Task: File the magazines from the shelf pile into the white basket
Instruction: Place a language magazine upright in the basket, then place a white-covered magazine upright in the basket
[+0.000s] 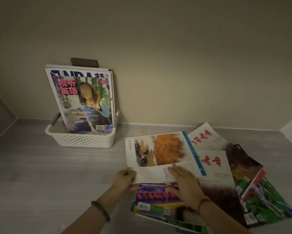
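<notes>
A white perforated basket (81,140) stands at the back left of the shelf, with several magazines (84,102) upright in it, leaning on the back wall. A loose pile of magazines (226,179) lies spread at the right. On top lies a white magazine with an orange landscape picture (160,151). My left hand (125,179) grips its near left corner and lifts that edge slightly. My right hand (182,179) is at its near edge, fingers on top and thumb below, over a blue and red magazine (155,196).
The grey shelf floor (49,174) is bounded by a beige back wall and side walls at left and right. A dark brown rectangular piece (84,62) shows on the wall behind the basket. Bare shelf lies between basket and pile.
</notes>
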